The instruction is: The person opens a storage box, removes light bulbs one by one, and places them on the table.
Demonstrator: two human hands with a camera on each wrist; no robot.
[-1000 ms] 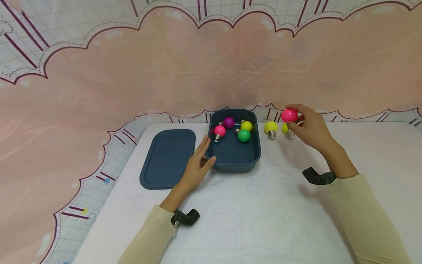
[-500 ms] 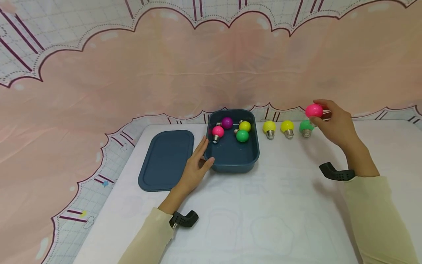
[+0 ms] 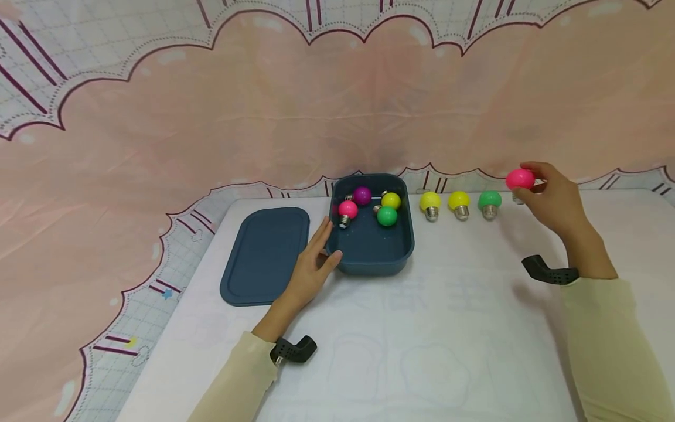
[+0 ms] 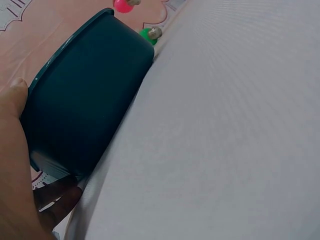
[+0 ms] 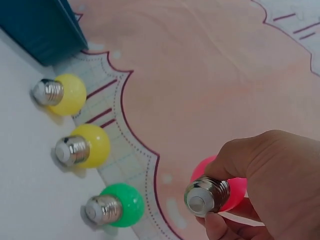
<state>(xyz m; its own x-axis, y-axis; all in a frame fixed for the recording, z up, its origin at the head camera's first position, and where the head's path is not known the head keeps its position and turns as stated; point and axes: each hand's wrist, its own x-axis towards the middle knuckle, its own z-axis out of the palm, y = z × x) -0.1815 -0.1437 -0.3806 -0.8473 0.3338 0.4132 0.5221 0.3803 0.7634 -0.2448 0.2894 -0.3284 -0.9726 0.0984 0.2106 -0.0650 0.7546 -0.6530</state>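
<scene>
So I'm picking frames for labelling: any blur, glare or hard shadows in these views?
Head view: even soft light, sharp, faint shadows under the right hand and blue box, edges bowed by the wide lens. Left wrist view: left hand looms close and soft. Right wrist view: pink bulb crisp, small glint on its metal base.

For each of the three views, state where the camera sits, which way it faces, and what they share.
Head: worn high, faces forward and down at the table; shows both sleeves, left hand and right hand.
Left wrist: low beside the blue box, looks along its wall; shows left-hand fingers.
Right wrist: looks past the right hand's fingers gripping the pink bulb.
Shared: the wrist views both show the green bulb and pink bulb.
</scene>
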